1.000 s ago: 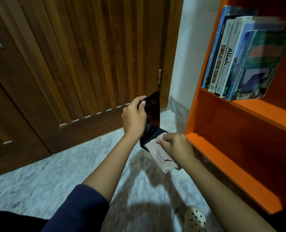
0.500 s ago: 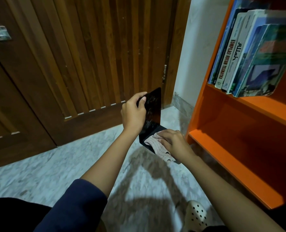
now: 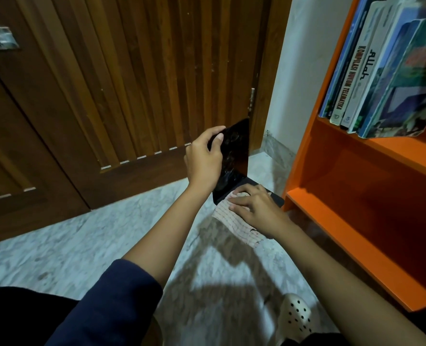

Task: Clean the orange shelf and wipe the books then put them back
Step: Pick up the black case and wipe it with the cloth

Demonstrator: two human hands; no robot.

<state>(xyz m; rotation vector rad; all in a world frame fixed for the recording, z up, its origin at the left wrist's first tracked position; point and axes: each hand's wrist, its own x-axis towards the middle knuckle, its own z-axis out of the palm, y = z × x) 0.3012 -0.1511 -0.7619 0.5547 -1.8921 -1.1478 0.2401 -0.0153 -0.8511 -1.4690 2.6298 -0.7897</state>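
gripping the bookend's (image 3: 237,151) upright edge, the left hand (image 3: 203,162) holds it near the orange shelf (image 3: 344,237) while the right hand (image 3: 258,212), fingers flat, presses a cloth (image 3: 236,227) on its base.

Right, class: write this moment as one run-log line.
step: wipe | left hand: grips black bookend upright | right hand: presses striped cloth on its base | books: on orange shelf

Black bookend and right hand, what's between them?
A striped cloth, pressed by the right hand onto the flat base of the black bookend. The head view shows it; the left hand grips the upright part.
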